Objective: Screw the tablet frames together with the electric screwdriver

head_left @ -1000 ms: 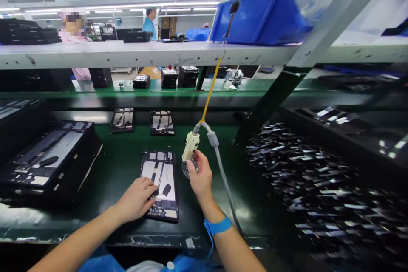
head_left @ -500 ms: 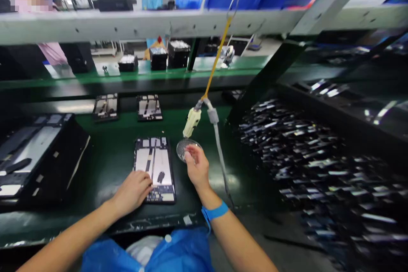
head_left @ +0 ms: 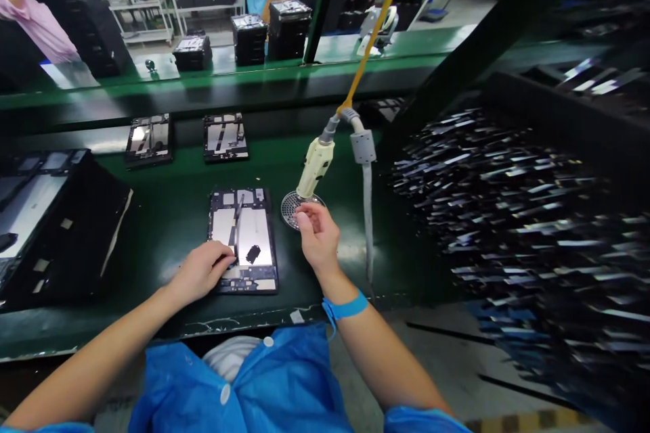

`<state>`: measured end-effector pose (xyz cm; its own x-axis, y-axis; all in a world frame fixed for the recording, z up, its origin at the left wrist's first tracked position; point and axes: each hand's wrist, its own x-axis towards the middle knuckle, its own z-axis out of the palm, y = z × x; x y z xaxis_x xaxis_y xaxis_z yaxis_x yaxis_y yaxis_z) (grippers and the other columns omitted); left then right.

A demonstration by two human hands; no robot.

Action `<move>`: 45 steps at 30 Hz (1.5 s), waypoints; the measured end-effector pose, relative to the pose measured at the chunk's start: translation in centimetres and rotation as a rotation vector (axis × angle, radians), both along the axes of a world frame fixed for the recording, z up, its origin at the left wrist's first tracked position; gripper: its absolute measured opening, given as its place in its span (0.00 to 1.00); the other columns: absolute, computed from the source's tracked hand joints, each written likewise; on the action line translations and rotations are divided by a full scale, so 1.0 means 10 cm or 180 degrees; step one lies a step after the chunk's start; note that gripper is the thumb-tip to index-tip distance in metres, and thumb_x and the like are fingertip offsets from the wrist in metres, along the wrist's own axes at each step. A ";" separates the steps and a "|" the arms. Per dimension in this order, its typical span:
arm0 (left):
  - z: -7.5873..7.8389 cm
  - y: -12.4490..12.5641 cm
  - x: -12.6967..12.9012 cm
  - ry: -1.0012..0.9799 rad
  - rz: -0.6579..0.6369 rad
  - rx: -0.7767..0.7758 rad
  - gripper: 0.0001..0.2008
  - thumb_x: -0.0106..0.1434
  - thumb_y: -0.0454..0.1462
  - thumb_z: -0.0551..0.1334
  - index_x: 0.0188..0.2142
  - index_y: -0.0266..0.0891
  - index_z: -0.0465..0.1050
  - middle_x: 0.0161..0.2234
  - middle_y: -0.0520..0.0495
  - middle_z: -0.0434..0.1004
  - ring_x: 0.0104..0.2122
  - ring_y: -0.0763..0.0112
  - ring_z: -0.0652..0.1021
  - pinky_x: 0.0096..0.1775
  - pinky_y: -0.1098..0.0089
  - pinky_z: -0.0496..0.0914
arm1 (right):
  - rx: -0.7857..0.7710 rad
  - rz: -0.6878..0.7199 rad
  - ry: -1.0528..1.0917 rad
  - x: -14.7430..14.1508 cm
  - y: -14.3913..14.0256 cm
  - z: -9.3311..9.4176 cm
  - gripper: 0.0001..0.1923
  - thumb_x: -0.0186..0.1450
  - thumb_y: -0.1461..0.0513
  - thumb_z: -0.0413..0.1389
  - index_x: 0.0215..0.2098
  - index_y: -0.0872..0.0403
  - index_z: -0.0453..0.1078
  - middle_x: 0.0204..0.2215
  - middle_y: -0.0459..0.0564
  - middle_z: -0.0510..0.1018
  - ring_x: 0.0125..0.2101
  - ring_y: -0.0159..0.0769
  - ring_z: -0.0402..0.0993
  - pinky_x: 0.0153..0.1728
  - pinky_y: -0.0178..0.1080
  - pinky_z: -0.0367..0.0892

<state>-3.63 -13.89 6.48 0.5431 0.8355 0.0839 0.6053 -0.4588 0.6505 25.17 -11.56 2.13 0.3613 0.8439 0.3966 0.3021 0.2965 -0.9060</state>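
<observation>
An opened tablet lies face down on the green bench, its silver inside and circuit boards showing. My left hand rests over its left edge, thumb and fingers pinched at the lower end of a thin dark flex cable. A small black patch lies on the tablet's silver part. To the right, my right hand is raised with curled fingers pressed together at a round perforated metal dish; what they hold, if anything, is hidden. A cream-coloured nozzle device hangs just above this hand.
A yellow cord and a grey cable hang at the nozzle. Two opened tablets lie behind. A stack of tablets stands left; a dense rack of dark, shiny pieces fills the right. Co-workers stand beyond the bench.
My view has tilted down. My left hand has moved slightly up along the tablet, and the flex cable now looks bent. My right hand stays by the dish, fingers still curled.
</observation>
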 end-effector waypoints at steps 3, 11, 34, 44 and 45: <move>-0.01 -0.16 0.06 -0.0219 0.0152 -0.0161 0.08 0.74 0.40 0.59 0.41 0.44 0.76 0.39 0.49 0.82 0.38 0.66 0.80 0.42 0.67 0.72 | -0.0016 0.0029 -0.0012 0.01 -0.02 0.01 0.13 0.70 0.53 0.57 0.47 0.51 0.75 0.40 0.52 0.82 0.40 0.41 0.82 0.46 0.46 0.78; -0.24 -0.41 -0.01 -0.0213 -0.0696 0.1053 0.14 0.71 0.34 0.63 0.55 0.39 0.72 0.46 0.39 0.79 0.47 0.59 0.77 0.48 0.58 0.74 | 0.0022 0.0167 -0.0102 0.00 -0.03 -0.02 0.09 0.71 0.55 0.57 0.44 0.49 0.76 0.37 0.50 0.83 0.38 0.40 0.81 0.42 0.44 0.78; -0.21 -0.51 0.01 0.0161 -0.0795 0.1708 0.14 0.69 0.27 0.63 0.53 0.36 0.75 0.49 0.39 0.81 0.51 0.57 0.79 0.53 0.55 0.77 | -0.0059 0.0223 0.0014 0.00 -0.02 -0.03 0.09 0.71 0.54 0.58 0.40 0.50 0.77 0.32 0.48 0.81 0.32 0.37 0.79 0.36 0.41 0.76; -0.27 -0.56 0.04 0.0148 -0.0406 0.1618 0.13 0.68 0.27 0.63 0.51 0.38 0.76 0.48 0.40 0.80 0.52 0.57 0.78 0.59 0.47 0.72 | 0.0004 0.0026 0.0240 0.00 -0.03 0.09 0.11 0.70 0.53 0.58 0.37 0.51 0.76 0.29 0.47 0.81 0.28 0.36 0.79 0.32 0.40 0.77; -0.26 -0.55 0.05 0.0159 -0.0432 0.1584 0.13 0.69 0.27 0.63 0.51 0.39 0.76 0.47 0.41 0.80 0.51 0.58 0.79 0.58 0.48 0.72 | 0.0011 -0.0003 0.0260 0.00 -0.03 0.09 0.11 0.70 0.53 0.58 0.37 0.51 0.75 0.29 0.47 0.80 0.27 0.36 0.79 0.32 0.40 0.77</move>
<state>-3.15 -19.43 3.84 0.6573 0.6226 0.4245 0.5435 -0.7819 0.3053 25.18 -11.84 3.08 0.3934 0.8422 0.3687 0.2275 0.2994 -0.9266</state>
